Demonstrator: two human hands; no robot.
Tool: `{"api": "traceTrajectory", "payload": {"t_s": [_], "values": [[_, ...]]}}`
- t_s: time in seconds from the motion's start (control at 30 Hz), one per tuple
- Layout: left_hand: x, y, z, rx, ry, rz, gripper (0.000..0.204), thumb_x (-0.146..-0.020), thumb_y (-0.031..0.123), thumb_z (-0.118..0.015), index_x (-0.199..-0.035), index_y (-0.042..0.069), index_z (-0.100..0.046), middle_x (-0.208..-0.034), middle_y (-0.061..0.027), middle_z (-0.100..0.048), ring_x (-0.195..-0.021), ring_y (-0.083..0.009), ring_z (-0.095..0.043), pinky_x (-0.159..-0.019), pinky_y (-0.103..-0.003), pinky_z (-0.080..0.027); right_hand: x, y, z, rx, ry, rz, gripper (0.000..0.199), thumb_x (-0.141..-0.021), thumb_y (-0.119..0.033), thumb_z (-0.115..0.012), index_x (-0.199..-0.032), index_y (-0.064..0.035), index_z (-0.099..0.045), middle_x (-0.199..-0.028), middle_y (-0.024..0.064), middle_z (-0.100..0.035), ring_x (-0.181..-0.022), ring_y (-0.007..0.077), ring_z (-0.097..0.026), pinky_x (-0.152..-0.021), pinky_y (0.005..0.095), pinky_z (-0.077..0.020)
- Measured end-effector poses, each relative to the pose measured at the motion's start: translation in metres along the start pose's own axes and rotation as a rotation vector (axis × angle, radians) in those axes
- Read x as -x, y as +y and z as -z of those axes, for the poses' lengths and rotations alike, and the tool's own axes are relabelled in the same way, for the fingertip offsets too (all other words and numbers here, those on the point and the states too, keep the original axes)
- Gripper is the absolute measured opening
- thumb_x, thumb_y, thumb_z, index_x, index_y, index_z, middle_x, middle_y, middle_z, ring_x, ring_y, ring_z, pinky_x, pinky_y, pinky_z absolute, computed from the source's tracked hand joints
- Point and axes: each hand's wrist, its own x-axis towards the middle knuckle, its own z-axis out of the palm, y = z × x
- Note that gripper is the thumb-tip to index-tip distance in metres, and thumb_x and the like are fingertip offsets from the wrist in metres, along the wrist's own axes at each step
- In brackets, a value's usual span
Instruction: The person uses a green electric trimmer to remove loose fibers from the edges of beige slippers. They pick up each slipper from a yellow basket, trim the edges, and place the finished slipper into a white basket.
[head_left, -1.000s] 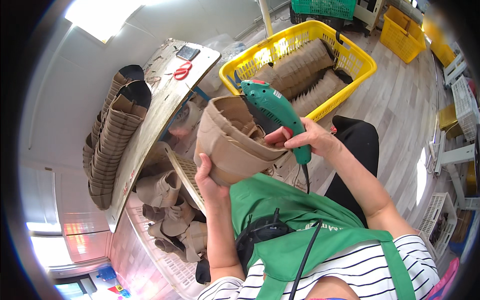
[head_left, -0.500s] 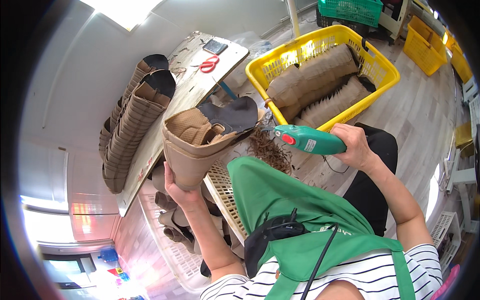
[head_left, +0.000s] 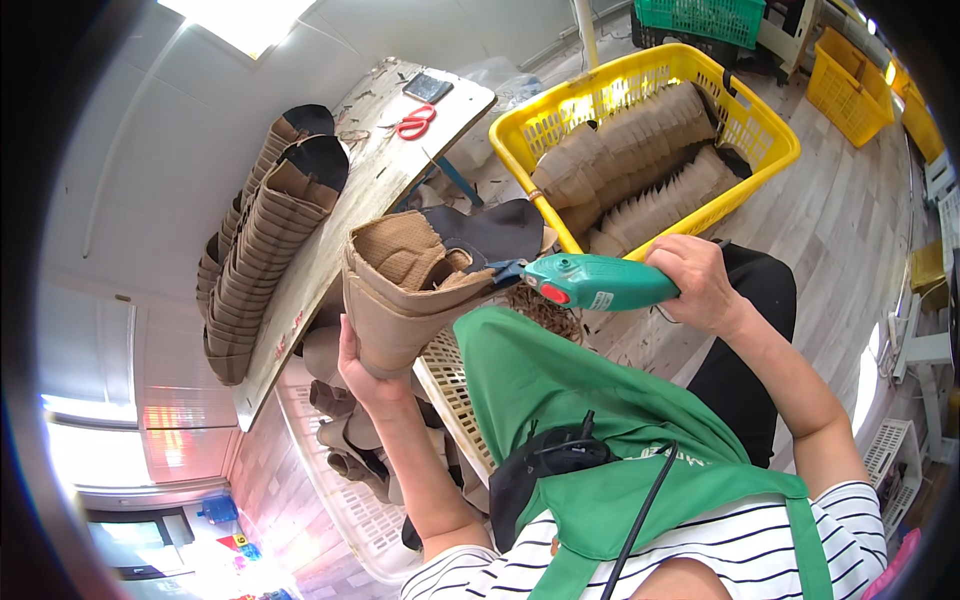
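My left hand point(head_left: 375, 378) is closed around the lower part of a tan shoe upper point(head_left: 392, 325) with a dark lining and a textured inside. The upper is held up beside the table, its opening facing up. My right hand point(head_left: 695, 283) grips green electric scissors point(head_left: 605, 283) with a red button. Their dark blades meet the upper's right edge, where tan material borders the dark lining. Just how the blades sit on the edge is too small to tell.
A worktable point(head_left: 372, 190) at left bears stacked tan uppers point(head_left: 270, 250), red-handled scissors point(head_left: 416, 122) and a phone point(head_left: 427, 89). Ahead stands a yellow basket point(head_left: 640, 70) of nested uppers. A white crate point(head_left: 350, 510) holds more pieces below. Brown trimmings point(head_left: 545, 312) lie beyond my knee.
The upper has shifted a little to the right. The electric scissors have moved left and turned slightly, and their blades now reach the upper's edge.
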Motion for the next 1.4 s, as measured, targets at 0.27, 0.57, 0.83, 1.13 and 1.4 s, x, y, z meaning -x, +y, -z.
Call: {"api": "traceTrajectory", "payload": {"t_s": [0.27, 0.57, 0.83, 1.13, 1.4], "values": [[0.003, -0.014, -0.012, -0.071, 0.058, -0.024, 0.038, -0.1, 0.026, -0.05, -0.126, -0.001, -0.056, -0.127, -0.0161, -0.061, -0.116, -0.031, -0.059, -0.103, -0.048, -0.045, -0.004, -0.007, 0.0, -0.052, -0.054, 0.014, 0.025, -0.062, -0.008, -0.07, -0.08, -0.0046, -0.054, -0.077, 0.0077, -0.055, -0.07, 0.0274, -0.058, -0.059, 0.0372, -0.0469], [0.015, -0.028, -0.01, -0.054, -0.003, -0.052, 0.05, -0.095, 0.023, -0.059, -0.14, 0.005, -0.045, -0.141, -0.0127, -0.05, -0.131, -0.033, -0.045, -0.112, -0.056, -0.031, 0.006, -0.033, 0.0, -0.433, -0.15, -0.209, 0.028, -0.063, -0.009, -0.076, -0.08, 0.0, -0.056, -0.074, 0.0129, -0.057, -0.067, 0.0336, -0.059, -0.058, 0.0377, -0.0457], [0.009, -0.033, 0.019, -0.165, -0.309, -0.077, 0.079, -0.078, 0.01, -0.074, -0.147, 0.006, -0.034, -0.146, -0.0125, -0.045, -0.133, -0.0365, -0.043, -0.113, -0.057, -0.029, 0.004, -0.052, -0.003, -0.402, -0.176, -0.354, 0.033, -0.071, -0.022, -0.079, -0.078, -0.0017, -0.054, -0.072, 0.0151, -0.055, -0.065, 0.0353, -0.058, -0.056, 0.0393, -0.0453], [0.019, -0.051, -0.014, -0.281, -0.327, 0.018, 0.099, -0.069, 0.012, -0.079, -0.151, 0.004, -0.024, -0.15, -0.0142, -0.038, -0.133, -0.0396, -0.042, -0.114, -0.053, -0.03, 0.0, -0.058, -0.011, -0.463, -0.19, -0.374, 0.034, -0.07, -0.022, -0.08, -0.079, -0.0005, -0.055, -0.073, 0.0151, -0.055, -0.065, 0.0356, -0.058, -0.057, 0.0403, -0.045], [0.026, -0.066, -0.011, -0.437, -0.289, -0.072, 0.07, -0.073, -0.006, -0.071, -0.137, -0.001, -0.045, -0.132, -0.0127, -0.056, -0.123, -0.0265, -0.053, -0.105, -0.043, -0.041, 0.001, -0.061, -0.009, -0.472, -0.16, -0.44, 0.035, -0.071, -0.022, -0.083, -0.083, 0.0003, -0.059, -0.074, 0.0132, -0.056, -0.065, 0.0304, -0.058, -0.059, 0.0367, -0.0445]]}}
